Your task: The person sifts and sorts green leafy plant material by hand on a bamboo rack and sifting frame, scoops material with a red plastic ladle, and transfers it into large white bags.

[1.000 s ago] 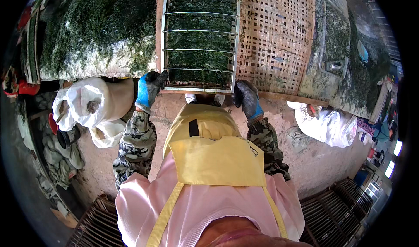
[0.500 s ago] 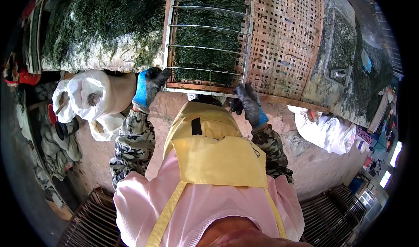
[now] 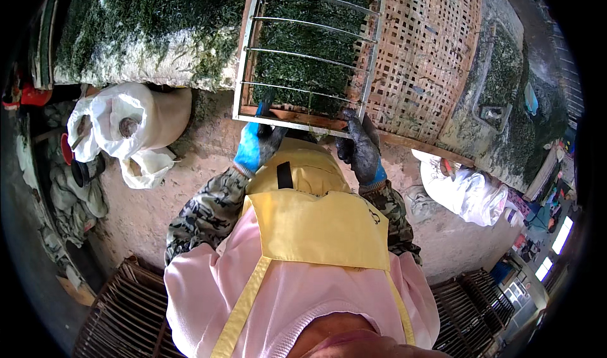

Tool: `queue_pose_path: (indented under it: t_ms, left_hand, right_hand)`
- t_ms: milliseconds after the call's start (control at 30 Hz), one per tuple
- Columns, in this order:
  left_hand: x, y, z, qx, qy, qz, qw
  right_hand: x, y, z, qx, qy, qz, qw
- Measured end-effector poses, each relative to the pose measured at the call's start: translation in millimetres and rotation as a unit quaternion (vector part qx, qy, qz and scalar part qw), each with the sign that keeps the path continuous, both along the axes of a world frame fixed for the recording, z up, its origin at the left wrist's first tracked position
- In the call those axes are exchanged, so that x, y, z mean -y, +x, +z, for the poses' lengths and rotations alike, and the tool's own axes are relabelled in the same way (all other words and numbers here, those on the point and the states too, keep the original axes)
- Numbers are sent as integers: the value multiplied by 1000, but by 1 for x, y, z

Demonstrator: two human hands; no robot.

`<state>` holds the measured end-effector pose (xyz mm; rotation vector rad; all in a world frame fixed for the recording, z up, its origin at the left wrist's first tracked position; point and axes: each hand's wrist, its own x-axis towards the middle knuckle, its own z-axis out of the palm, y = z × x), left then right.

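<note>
A metal frame with several cross bars (image 3: 305,54) lies over a flat layer of dark green, stringy seaweed-like strands (image 3: 303,73). A wooden edge (image 3: 297,119) runs along the near side of that layer. My left hand (image 3: 258,144), in a blue and dark grey glove, is closed on the near rim, left of its middle, with a fingertip showing over it. At the near right corner, my right hand (image 3: 362,148), gloved alike, has its fingers curled on the frame. The undersides of both grips are hidden.
A woven slatted mat (image 3: 423,54) extends to the right of the frame. More green strands (image 3: 152,23) are heaped on the pale surface at left. White sacks (image 3: 126,121) stand below on the left, and another white sack (image 3: 468,194) on the right. Slatted racks (image 3: 129,314) stand behind me.
My left hand has moved right, from the frame's near left corner to its near rim. The frame's near left corner has swung slightly toward me. My right hand has stayed near the right corner.
</note>
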<state>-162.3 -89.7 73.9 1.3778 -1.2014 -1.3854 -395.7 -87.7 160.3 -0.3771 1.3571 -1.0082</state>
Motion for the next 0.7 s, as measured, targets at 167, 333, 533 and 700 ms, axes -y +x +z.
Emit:
queue_pose_path:
  t_ms: [167,333,533,700]
  left_hand:
    - [42,-38,-1,-126,-30,-92,987]
    - [58,-61,-40,-2,-170,-57,984]
    - [63,-45,-81,61,-65,33,995]
    - [57,-30,-52,140,-12,44,989]
  right_hand:
    - [-3,-5,-12,4,-40,14,999]
    - [-5,-5,-14,12,-39,0,999]
    - [-5,-6,-9,29,-38,0,999]
    - [-6,-8,-6,40,-39,4,998]
